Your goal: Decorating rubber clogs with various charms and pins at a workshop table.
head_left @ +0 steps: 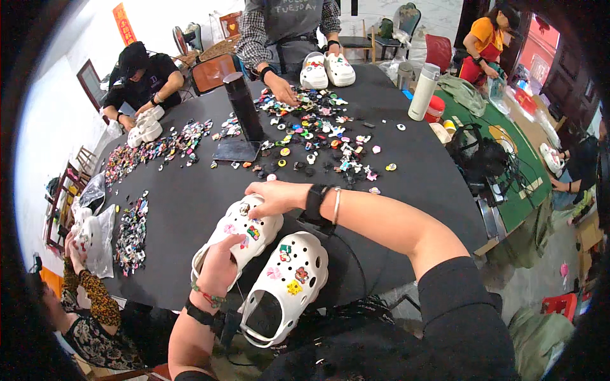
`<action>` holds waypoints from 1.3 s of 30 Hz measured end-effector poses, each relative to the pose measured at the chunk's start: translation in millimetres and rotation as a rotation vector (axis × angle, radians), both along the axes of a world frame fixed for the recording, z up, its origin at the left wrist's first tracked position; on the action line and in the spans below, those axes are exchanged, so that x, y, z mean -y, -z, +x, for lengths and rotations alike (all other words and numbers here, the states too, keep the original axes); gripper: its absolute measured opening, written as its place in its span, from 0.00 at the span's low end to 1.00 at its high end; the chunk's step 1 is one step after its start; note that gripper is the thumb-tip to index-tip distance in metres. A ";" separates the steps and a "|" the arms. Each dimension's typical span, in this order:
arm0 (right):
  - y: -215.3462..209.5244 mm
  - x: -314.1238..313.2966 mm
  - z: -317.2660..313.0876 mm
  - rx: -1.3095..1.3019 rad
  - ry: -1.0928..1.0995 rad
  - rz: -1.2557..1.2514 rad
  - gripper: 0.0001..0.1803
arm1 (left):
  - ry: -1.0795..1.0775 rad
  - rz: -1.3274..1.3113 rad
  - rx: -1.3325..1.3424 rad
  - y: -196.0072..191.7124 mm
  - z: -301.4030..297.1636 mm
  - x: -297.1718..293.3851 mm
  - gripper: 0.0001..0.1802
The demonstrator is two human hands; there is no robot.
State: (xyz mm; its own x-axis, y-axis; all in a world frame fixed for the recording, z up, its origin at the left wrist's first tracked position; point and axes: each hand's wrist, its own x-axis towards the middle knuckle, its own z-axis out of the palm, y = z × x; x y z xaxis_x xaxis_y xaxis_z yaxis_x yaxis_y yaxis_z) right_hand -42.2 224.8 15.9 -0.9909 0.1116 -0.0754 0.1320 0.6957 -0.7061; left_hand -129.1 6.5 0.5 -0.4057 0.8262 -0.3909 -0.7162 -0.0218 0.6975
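Note:
Two white perforated clogs lie side by side at the near edge of a black table. My left hand grips the heel side of the left clog. My right hand rests its fingers on that clog's toe, over the small colourful charms pushed into its holes. The right clog lies free beside it, toe pointing away, with several charms on its top. A dark band and a thin bracelet circle my right wrist.
Loose charms are scattered over the table middle and in piles at the left. A black stand rises at centre. Other people work at the far side with white clogs. A white bottle stands at right.

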 end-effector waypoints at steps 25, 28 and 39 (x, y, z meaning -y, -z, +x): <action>-1.8 29.2 8.2 -0.041 -0.249 0.304 0.51 | 0.103 0.043 -0.013 -14.8 -1.5 18.6 0.24; -0.7 26.9 9.4 0.016 -0.262 0.289 0.51 | 0.103 -0.047 -0.079 -44.1 8.0 32.9 0.23; 32.8 -95.6 -13.0 -0.078 0.177 0.367 0.15 | 0.209 -0.471 -1.344 -40.0 30.1 51.3 0.18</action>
